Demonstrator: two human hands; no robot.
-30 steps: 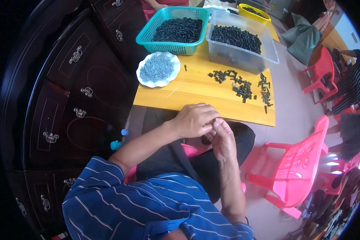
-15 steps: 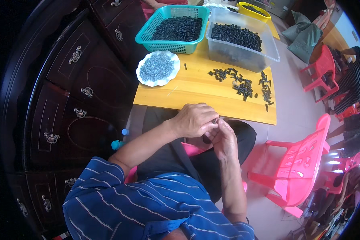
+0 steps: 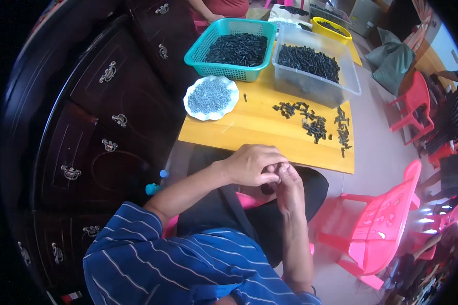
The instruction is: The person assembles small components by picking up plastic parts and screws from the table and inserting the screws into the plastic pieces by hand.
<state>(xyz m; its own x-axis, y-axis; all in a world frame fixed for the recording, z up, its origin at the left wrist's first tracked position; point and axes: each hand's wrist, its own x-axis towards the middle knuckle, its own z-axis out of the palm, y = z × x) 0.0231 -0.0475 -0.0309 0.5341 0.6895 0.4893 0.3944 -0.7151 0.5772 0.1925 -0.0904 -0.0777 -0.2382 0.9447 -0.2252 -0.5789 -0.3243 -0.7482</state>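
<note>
My left hand (image 3: pixel 250 165) and my right hand (image 3: pixel 291 189) meet above my lap, just in front of the table's near edge. Their fingers are closed and pressed together at the tips around a small black plastic piece, now almost wholly hidden by them. Beyond the hands, small black pieces (image 3: pixel 314 127) lie loose on the yellow wooden table (image 3: pixel 259 133). A white scalloped plate (image 3: pixel 192 111) at the table's left side holds many tiny clear or silvery pins. One single black piece (image 3: pixel 245 97) lies beside that plate, and a thin pale stick (image 3: pixel 228 127) lies nearer me.
Behind the plate stand a green basket (image 3: pixel 229 72) and a clear plastic bin (image 3: pixel 310 87), both full of black pieces. A yellow basin (image 3: pixel 343 36) is farther back. Dark drawers (image 3: pixel 94 101) rise at left, a pink chair (image 3: pixel 379 218) at right. Another person's hand (image 3: pixel 215 18) shows at the top.
The whole view has shifted, so the table sits slightly lower and farther right. My fingers have closed more over the small black piece, which showed between them before.
</note>
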